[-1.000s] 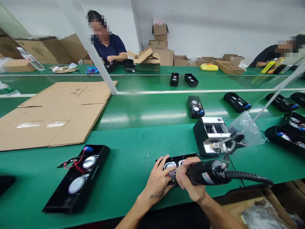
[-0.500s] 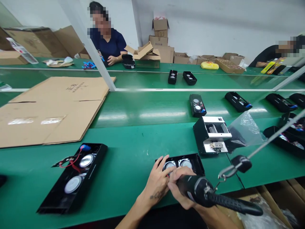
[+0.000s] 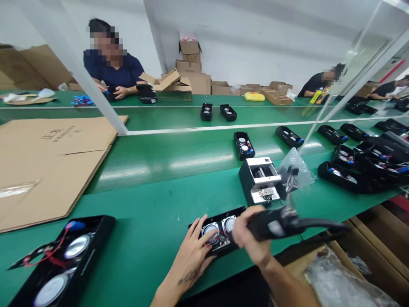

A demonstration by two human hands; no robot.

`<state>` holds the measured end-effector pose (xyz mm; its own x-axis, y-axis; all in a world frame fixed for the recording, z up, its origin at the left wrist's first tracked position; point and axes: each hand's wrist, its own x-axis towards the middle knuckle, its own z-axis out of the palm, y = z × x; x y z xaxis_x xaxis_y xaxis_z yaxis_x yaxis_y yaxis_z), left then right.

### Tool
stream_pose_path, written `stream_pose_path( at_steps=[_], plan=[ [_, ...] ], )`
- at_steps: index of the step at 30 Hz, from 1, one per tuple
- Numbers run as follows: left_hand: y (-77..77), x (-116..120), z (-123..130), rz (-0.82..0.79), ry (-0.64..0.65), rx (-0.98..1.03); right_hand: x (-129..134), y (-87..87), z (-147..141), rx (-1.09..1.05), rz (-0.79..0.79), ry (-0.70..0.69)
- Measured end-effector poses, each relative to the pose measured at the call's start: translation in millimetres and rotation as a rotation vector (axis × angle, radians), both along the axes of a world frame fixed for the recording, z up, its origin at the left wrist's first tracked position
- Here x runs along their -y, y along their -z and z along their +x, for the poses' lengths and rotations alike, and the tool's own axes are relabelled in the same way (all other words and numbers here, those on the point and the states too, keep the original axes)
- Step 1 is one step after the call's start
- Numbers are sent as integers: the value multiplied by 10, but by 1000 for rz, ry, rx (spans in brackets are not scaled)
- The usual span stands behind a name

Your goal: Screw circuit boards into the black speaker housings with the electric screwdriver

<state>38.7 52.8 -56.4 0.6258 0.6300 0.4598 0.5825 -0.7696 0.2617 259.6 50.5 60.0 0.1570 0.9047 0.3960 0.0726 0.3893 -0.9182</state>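
A black speaker housing [image 3: 238,213] with two round silver-rimmed speakers and red wires lies on the green bench in front of me. My left hand [image 3: 194,245] grips its left part, fingers over the top and thumb along the near side. In my right hand [image 3: 252,234] is a black electric screwdriver [image 3: 271,224], tilted over the right part of the housing. The cord runs off to the right, and a metal hook holds the tool from above. Where the screwdriver's tip meets the housing is hidden by my hand.
Another open speaker housing [image 3: 92,251] lies at the left, its wires hanging out. A screw feeder [image 3: 260,181] and a plastic bag [image 3: 297,168] stand beyond my hands. Flat cardboard [image 3: 57,170] covers the left. Several housings [image 3: 345,175] crowd the right; co-workers sit opposite.
My right hand has drawn the screwdriver up and to the right, away from my left hand, uncovering more of the housing. The view has turned to the right.
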Motion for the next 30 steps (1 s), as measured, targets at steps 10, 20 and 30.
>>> stream_pose_path(
  at_steps=[10, 20, 30],
  plan=[
    [-515, 36, -25, 24, 55, 107, -775, -59, 1150, -4, 88, 686],
    [-299, -120, 389, -176, 56, 31, -665, 101, 1198, -1, -145, 342],
    [-229, -89, 428, -190, 30, -49, 59, 99, 640, -381, 90, 5]
  ],
)
